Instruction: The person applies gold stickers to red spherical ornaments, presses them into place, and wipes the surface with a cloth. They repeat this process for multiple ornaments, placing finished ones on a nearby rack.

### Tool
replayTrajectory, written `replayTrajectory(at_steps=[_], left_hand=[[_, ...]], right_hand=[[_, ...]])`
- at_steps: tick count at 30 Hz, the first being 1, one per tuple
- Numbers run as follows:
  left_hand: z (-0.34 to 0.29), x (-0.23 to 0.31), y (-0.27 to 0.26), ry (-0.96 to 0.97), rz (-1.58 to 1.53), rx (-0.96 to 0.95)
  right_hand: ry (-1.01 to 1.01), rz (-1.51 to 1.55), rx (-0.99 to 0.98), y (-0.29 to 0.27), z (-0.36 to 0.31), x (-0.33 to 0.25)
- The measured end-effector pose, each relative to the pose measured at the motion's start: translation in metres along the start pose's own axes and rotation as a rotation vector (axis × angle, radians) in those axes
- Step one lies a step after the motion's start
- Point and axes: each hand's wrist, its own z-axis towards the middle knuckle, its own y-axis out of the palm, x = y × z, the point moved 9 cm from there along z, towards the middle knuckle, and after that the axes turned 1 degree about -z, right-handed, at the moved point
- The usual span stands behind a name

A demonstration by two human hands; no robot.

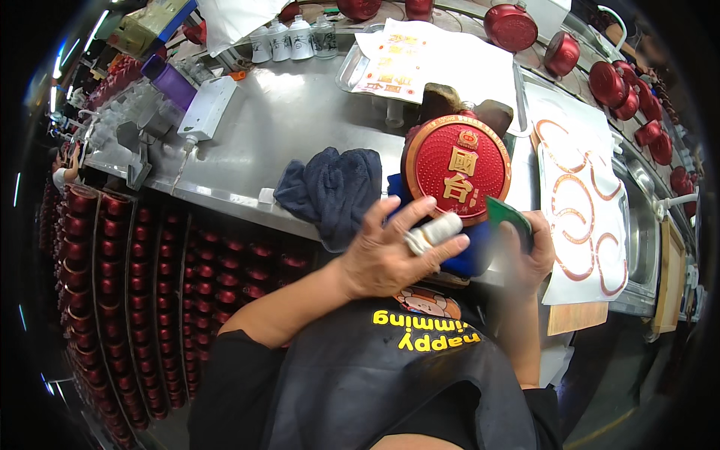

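A round red bottle (pixel 461 169) with raised gold characters and a gold-orange rim band leans face-up in a stand. Dark padded supports (pixel 495 116) brace its top, and blue material lies under its lower edge. Just below the bottle's lower left, my left hand (pixel 390 251) has its fingers apart. A white wrap (pixel 433 232) covers one of its fingers; I see nothing held there. My right hand (pixel 531 251), partly blurred, grips a flat green scraper (pixel 510 214) close to the bottle's lower right edge. A dark blue towel (pixel 334 191) lies crumpled left of the bottle.
Right of the stand, a white sheet (pixel 577 202) carries several curved orange-gold strips. A tray (pixel 352 71) behind holds printed decal sheets (pixel 397 64). Several small bottles (pixel 300 37) and a white box (pixel 211 105) stand on the steel table. Racks of red bottles (pixel 150 300) fill the lower left.
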Motion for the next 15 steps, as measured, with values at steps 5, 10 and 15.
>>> replayTrajectory(at_steps=[5, 10, 15], left_hand=[[-0.020, 0.006, 0.028, -0.050, 0.123, -0.088], [-0.021, -0.019, 0.013, -0.148, 0.193, -0.143], [-0.003, -0.112, 0.020, -0.804, -0.744, 0.052]], right_hand=[[0.101, -0.056, -0.027, 0.006, -0.003, 0.016], [0.127, -0.055, -0.026, 0.005, 0.004, 0.017], [0.052, -0.024, -0.041, -0.021, 0.032, 0.008]])
